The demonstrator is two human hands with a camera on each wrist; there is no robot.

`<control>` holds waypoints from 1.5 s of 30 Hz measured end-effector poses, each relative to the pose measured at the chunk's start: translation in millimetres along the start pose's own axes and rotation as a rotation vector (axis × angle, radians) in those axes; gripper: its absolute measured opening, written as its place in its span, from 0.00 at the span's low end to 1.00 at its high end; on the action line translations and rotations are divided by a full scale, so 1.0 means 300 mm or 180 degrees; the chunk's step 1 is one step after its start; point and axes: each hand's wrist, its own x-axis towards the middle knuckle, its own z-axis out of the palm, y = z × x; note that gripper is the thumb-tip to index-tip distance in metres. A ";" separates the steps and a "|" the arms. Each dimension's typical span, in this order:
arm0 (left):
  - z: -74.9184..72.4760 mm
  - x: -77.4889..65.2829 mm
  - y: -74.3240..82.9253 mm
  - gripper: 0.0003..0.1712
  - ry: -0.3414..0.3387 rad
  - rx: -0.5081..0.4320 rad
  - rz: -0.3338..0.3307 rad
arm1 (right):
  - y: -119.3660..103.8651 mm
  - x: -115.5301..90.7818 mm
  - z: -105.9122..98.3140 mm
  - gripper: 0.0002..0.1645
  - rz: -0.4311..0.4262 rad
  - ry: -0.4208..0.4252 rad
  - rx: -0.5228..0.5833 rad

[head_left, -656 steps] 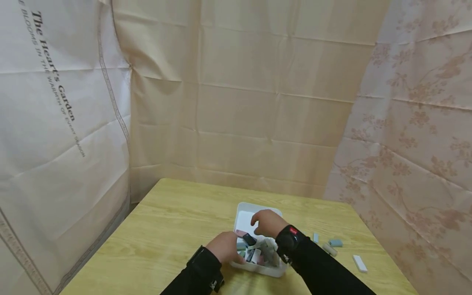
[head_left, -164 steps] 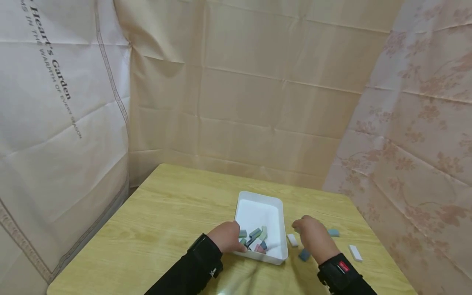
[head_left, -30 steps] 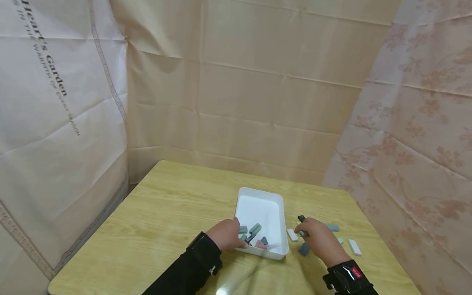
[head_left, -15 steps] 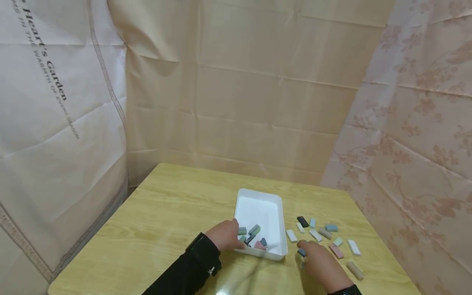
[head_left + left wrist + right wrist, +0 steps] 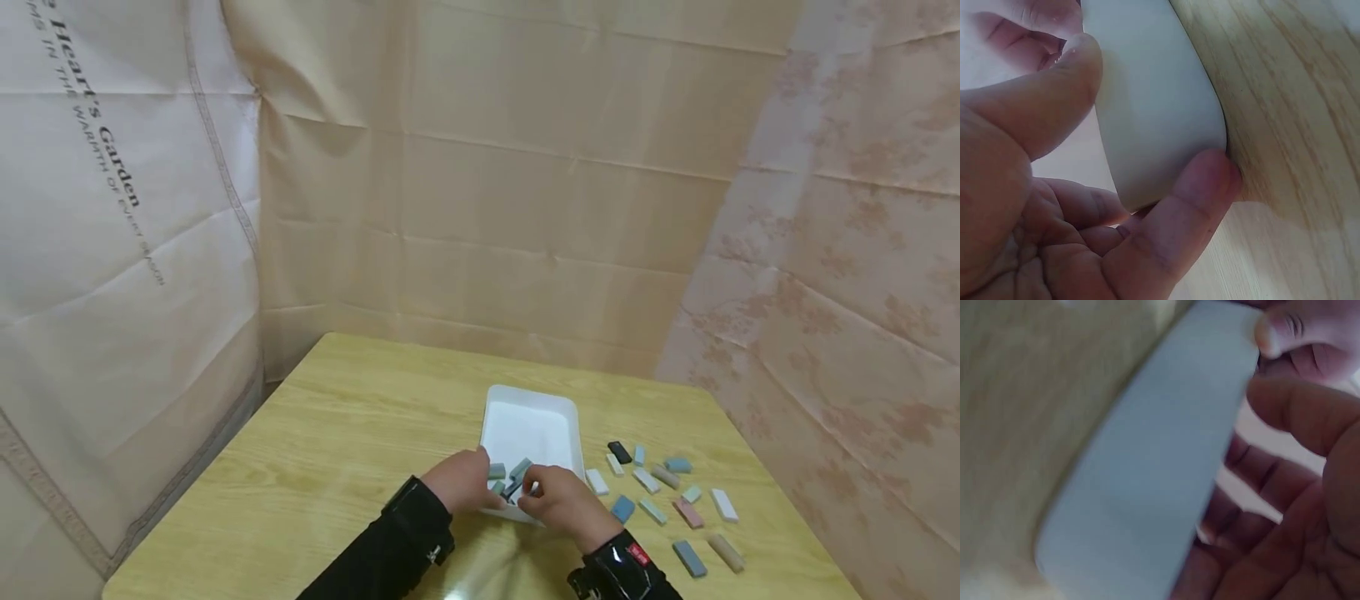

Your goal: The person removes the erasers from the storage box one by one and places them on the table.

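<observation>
A white rectangular tray stands on the table with several small coloured blocks in its near end, among them a grey-green block. At the tray's near left corner, my left hand grips the wall; in the left wrist view thumb and fingers lie on both sides of the tray wall. Over the near right part of the tray is my right hand, fingers bent inside. The right wrist view shows its thumb apart from its fingers at the tray wall; the fingertips are partly hidden, and no held block shows.
Right of the tray several loose blocks lie spread out, including a black one, a blue one, a pink one, a tan cylinder and a slate-blue one. Cloth curtains hang behind the wooden table.
My right hand has moved left from the blocks on the table into the tray. A slate-blue block now shows at the near right. Since the oldest frame, many blocks have left the tray.
</observation>
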 end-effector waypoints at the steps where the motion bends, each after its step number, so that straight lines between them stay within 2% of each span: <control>1: 0.001 0.000 0.002 0.31 0.0005 0.0027 0.0015 | 0.000 -0.001 0.006 0.06 0.0050 0.0035 0.0056; 5: -0.005 0.003 0.009 0.31 0.0073 0.0105 0.0038 | 0.003 0.003 0.016 0.04 0.0124 0.0094 0.0271; 10: -0.010 0.008 0.010 0.31 0.0116 0.0137 0.0082 | 0.021 0.009 0.015 0.03 0.0050 0.0093 0.0521; 14: -0.005 0.005 0.008 0.32 0.0103 0.0145 0.0044 | 0.030 0.013 0.034 0.03 0.0009 0.0203 0.0719; 19: 0.002 0.000 0.000 0.35 0.0034 0.0093 -0.0048 | 0.034 0.026 0.064 0.02 0.0171 0.0421 0.0957; 22: 0.003 -0.004 -0.001 0.37 0.0005 0.0056 -0.0066 | 0.028 0.022 0.059 0.02 0.0274 0.0503 0.0950; 29: -0.001 -0.010 0.005 0.34 0.0045 0.0038 -0.0030 | 0.016 -0.056 -0.037 0.06 0.0282 0.0607 0.0549; 35: -0.002 -0.004 0.015 0.36 0.0013 0.0029 -0.0072 | 0.096 -0.170 -0.191 0.09 0.0584 0.0779 0.0028; 40: -0.001 -0.003 0.014 0.37 -0.0024 -0.0004 -0.0116 | 0.203 -0.264 -0.286 0.06 0.1039 0.0571 -0.0420; 45: 0.003 -0.001 0.008 0.39 -0.0064 -0.0005 -0.0170 | 0.282 -0.332 -0.267 0.03 0.1222 0.0209 -0.0514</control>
